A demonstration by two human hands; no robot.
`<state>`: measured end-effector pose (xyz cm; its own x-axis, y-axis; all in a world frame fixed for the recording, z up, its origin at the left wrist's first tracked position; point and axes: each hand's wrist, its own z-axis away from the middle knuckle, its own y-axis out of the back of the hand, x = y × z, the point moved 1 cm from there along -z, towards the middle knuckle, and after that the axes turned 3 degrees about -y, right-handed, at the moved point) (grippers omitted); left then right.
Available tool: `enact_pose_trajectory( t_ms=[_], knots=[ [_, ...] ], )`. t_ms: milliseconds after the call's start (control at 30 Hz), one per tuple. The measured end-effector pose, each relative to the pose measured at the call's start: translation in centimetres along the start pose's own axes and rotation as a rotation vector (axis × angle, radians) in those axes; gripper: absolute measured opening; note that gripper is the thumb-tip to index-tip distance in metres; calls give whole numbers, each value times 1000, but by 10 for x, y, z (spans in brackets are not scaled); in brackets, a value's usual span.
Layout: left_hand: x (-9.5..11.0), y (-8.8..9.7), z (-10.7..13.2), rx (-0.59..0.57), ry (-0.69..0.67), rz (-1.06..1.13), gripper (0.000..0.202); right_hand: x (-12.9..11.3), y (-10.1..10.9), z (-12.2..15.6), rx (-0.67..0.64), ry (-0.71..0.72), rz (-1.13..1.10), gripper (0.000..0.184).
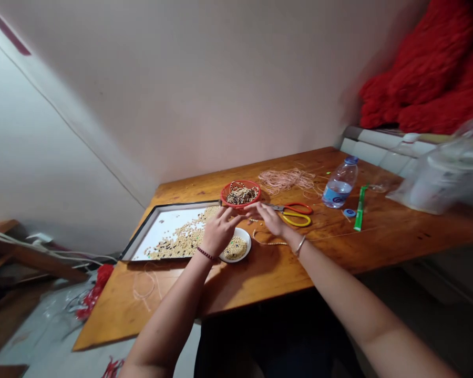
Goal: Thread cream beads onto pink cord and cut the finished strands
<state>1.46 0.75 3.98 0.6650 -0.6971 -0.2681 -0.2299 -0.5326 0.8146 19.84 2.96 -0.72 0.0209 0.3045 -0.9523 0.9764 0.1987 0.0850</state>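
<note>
My left hand (218,232) is above the right end of a shallow tray (142,231) of small cream beads (181,239), with a few dark ones among them. Its fingertips come together towards my right hand (270,219). Both hands look closed in a pinch, but whatever is between the fingers is too small to make out. Partly under my left hand is a white bowl (249,242) of similar beads. A cord strung with beads (274,243) lies on the table below my right hand. Just behind the hands stands a red basket (240,184) with finished bead strings (242,195).
Scissors (297,215) with red and yellow handles lie right of the hands. Behind them is a tangle of pink cord (287,180). A water bottle (340,184), blue cap (349,212) and green packet (360,209) stand or lie further right on the wooden table (236,294).
</note>
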Motion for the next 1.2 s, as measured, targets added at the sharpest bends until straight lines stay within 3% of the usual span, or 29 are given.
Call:
enact_pose_trajectory(
  t_ms=[200, 433, 633, 700, 767, 900, 967, 1100, 1200],
  knots=[
    [-1, -4, 8, 24, 7, 5, 34, 1, -11, 5, -34, 88, 257, 48],
    [-23, -9, 16, 169, 146, -51, 27, 18, 5, -4, 234, -40, 449, 54],
    [-24, -9, 20, 163, 150, -36, 28, 24, 5, -5, 270, -112, 431, 57],
    [-18, -9, 19, 155, 123, -9, 29, 18, 1, -2, 246, -34, 355, 57],
    [-10, -8, 18, 146, 92, 29, 32, 11, -6, 1, 133, 39, 204, 58],
    [0, -6, 15, 96, 28, 102, 34, 6, -17, 7, -39, -25, 88, 61],
    [2, -5, 14, 88, 25, 128, 32, 8, -20, 8, -42, -34, 150, 59],
    [1, -7, 12, 82, 44, 195, 24, 12, -20, 5, -29, 88, 162, 48],
    [-2, -11, 11, 105, 93, 220, 18, 17, -14, 1, 45, 90, 218, 43]
  ],
)
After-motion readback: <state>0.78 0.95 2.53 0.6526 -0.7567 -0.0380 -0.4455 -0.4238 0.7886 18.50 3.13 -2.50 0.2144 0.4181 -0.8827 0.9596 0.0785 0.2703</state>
